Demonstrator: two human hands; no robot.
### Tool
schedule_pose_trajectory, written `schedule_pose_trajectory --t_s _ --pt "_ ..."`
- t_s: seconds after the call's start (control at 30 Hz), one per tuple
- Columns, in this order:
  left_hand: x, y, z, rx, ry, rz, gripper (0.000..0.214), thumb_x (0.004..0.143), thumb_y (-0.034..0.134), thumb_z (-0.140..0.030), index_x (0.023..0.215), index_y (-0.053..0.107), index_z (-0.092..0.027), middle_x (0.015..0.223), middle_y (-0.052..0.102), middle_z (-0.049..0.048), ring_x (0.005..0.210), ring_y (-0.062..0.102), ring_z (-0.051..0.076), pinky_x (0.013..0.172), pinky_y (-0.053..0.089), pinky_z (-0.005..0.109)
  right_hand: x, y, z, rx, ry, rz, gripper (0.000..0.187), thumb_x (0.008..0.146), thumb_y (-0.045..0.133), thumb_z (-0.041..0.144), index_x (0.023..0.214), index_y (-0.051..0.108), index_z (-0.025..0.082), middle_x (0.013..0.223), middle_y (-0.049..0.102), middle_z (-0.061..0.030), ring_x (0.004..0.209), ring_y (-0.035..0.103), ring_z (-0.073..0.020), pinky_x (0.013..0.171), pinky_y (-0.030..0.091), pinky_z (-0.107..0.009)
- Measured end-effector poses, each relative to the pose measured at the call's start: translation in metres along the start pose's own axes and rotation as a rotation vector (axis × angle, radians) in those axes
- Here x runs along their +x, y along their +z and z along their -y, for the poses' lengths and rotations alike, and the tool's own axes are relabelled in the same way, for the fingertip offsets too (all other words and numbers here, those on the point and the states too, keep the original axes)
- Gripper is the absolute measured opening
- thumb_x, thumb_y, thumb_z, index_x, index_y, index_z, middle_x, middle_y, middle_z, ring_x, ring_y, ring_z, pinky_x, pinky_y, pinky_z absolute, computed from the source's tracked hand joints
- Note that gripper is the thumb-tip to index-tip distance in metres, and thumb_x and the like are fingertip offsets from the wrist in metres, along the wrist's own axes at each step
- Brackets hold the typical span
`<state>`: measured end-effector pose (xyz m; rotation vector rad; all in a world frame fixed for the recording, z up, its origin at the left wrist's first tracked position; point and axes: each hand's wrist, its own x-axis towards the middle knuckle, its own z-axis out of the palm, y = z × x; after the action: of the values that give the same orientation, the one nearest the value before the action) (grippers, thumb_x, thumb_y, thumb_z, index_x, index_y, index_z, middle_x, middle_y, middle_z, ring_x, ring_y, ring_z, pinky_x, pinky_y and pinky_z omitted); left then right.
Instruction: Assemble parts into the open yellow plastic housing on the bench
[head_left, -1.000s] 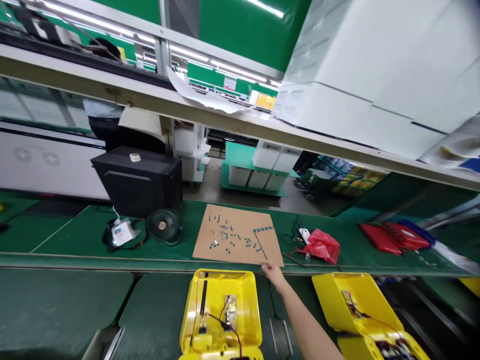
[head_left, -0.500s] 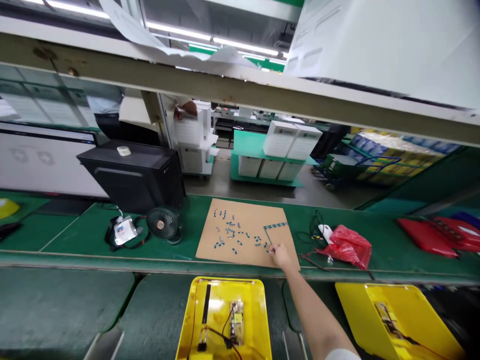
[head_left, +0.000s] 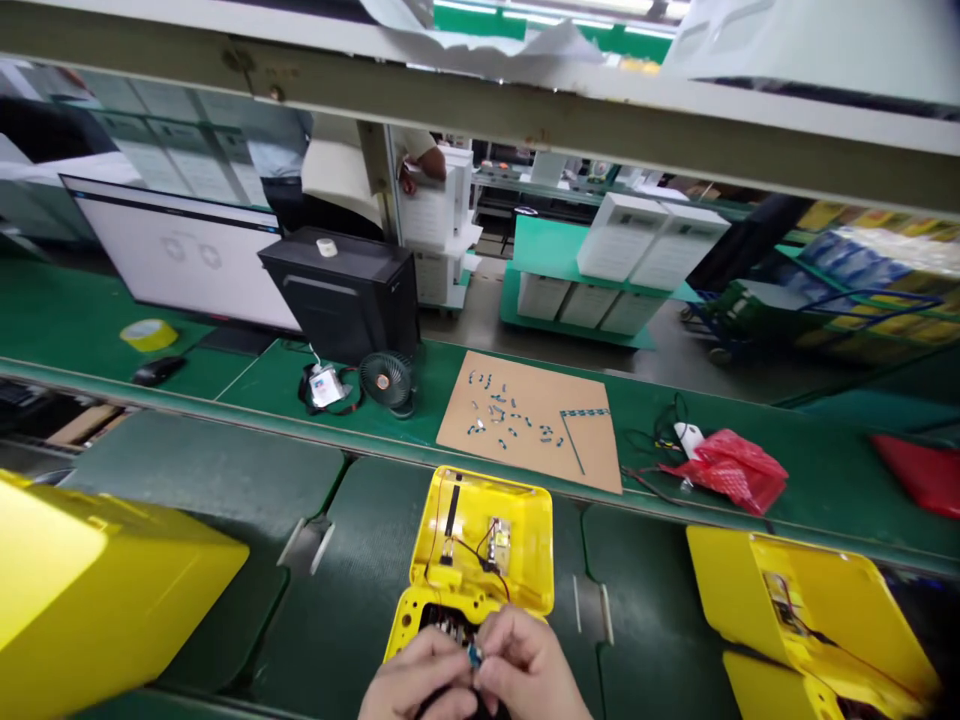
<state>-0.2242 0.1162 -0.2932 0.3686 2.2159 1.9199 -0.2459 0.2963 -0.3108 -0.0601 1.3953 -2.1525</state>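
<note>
far to the left of the fingers, a big yellow box (head_left: 90, 585) stands at the near side of the green bench (head_left: 255, 390). further up on this bench, a roll of yellow tape (head_left: 148, 335) and a black mouse (head_left: 159, 370) are lying. nearer to the fingers but still up and left of them, there is a badge (head_left: 326, 387), a black case (head_left: 337, 300) and a small fan (head_left: 386, 380). far beyond the fingers, a co-worker's hand (head_left: 421, 160) is touching a stack of white boxes (head_left: 433, 215).

at the bottom edge, the left hand (head_left: 416, 680) and the right hand (head_left: 525, 670) are very close together. their fingers are bent and pressed in, and they pinch a small blue part (head_left: 475, 655) between them, so this part is right at the fingertips. just above the fingers lies the open middle case (head_left: 480, 540), yellow, with a small board and red and black wires. its lower half goes under the hands, and what is inside there is mostly hidden.

up and right of the fingers is a cardboard sheet (head_left: 529, 420) with many small blue parts on it. further right are a red bag (head_left: 731, 470) and, low at the right, another open yellow case (head_left: 806, 610) with wires.
</note>
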Motion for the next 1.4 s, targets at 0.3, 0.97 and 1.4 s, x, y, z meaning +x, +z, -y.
schedule_pose_trajectory --t_s 0.3,0.97,1.4 --pt "-0.041 0.006 -0.006 -0.179 0.033 -0.217 0.017 0.077 0.068 -0.025 0.094 0.074 -0.026 0.083 0.067 0.0073 0.075 0.065 0.015 0.064 0.055 0.022 -0.026 0.02 0.008 -0.172 0.077 0.083 0.019 0.074 0.072 0.032 0.076 0.06 0.018 0.069 0.057 0.0013 0.054 0.052 -0.0067 0.054 0.042 -0.021" --pt "-0.058 -0.017 0.018 -0.147 -0.481 -0.408 0.033 0.068 0.07 -0.048 0.084 0.075 -0.02 0.09 0.072 0.0063 0.084 0.065 0.019 0.076 0.053 0.021 -0.01 0.015 0.011 -0.807 -0.185 -0.038 0.008 0.081 0.065 0.028 0.079 0.073 0.027 0.081 0.072 -0.0002 0.083 0.063 -0.016 0.084 0.046 -0.032" --pt "-0.053 -0.011 0.025 -0.007 -0.305 -0.33 0.026 0.079 0.062 -0.043 0.088 0.074 -0.021 0.088 0.071 0.0062 0.084 0.066 0.018 0.081 0.054 0.025 -0.007 0.049 0.003 -0.998 -0.088 -0.006 0.012 0.086 0.054 0.024 0.082 0.065 0.023 0.082 0.065 0.0002 0.085 0.056 -0.0161 0.083 0.038 -0.031"
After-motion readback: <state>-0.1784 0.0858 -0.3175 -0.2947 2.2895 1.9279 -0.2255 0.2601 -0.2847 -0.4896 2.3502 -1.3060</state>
